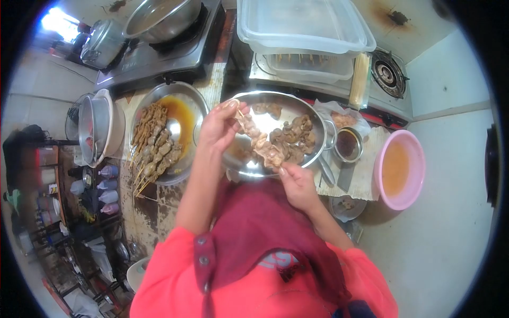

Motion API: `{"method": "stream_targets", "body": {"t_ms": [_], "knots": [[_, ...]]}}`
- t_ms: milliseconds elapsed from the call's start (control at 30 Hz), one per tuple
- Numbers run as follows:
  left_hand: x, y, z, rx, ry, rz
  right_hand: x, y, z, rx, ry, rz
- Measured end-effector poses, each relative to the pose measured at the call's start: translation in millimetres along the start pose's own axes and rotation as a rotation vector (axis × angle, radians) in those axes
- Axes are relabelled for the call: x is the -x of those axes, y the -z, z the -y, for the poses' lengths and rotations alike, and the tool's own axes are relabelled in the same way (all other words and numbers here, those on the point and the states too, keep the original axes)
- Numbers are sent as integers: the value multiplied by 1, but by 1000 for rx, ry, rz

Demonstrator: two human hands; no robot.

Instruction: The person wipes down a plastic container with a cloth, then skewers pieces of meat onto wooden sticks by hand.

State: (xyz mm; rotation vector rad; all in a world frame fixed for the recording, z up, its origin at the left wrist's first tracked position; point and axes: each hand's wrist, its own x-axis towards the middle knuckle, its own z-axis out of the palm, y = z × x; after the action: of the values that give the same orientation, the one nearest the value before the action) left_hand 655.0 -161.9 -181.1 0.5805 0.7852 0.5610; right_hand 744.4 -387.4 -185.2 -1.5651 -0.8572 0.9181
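Over a round steel pan (253, 170), my left hand (220, 126) is closed on one end of a skewer threaded with pale meat pieces (258, 141). At the other end of the meat, the fingers of my right hand (295, 183) pinch the last piece. Dark meat pieces (297, 135) lie in the right part of the pan below. To the left, a steel tray (195, 100) holds brown sauce and several filled skewers (160, 151), their sticks pointing toward me.
A pink basin (419, 169) of orange liquid stands right, beside a small bowl (347, 146) of dark sauce and a knife (345, 177). Stacked plastic containers (305, 26), bamboo sticks (360, 79) and a gas burner (389, 74) are behind. A steel pot (159, 24) sits on the left stove.
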Motion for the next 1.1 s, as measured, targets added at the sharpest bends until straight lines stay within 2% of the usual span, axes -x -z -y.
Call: {"method": "stream_targets", "body": {"t_ms": [167, 267, 367, 500, 600, 800, 900, 1100], "knots": [[3, 3, -7, -243, -25, 146, 1, 2, 6, 59, -41, 39], [8, 0, -13, -511, -17, 58, 1, -3, -2, 40, 40, -13], [15, -5, -9, -365, -129, 112, -3, -5, -1, -49, 26, -39], [16, -18, 20, 103, -346, 93, -7, -2, 2, -52, 2, -12], [11, -12, 20, 87, -346, 48, -8, 0, -2, 1, 33, 30], [15, -3, -8, -327, -196, 138, -8, 10, 11, 90, -83, 122], [14, 3, -19, -549, -64, 38, -7, 9, 9, 53, -29, 91], [11, 16, -32, -409, 140, 142, -5, 11, 7, 95, 20, 74]]}}
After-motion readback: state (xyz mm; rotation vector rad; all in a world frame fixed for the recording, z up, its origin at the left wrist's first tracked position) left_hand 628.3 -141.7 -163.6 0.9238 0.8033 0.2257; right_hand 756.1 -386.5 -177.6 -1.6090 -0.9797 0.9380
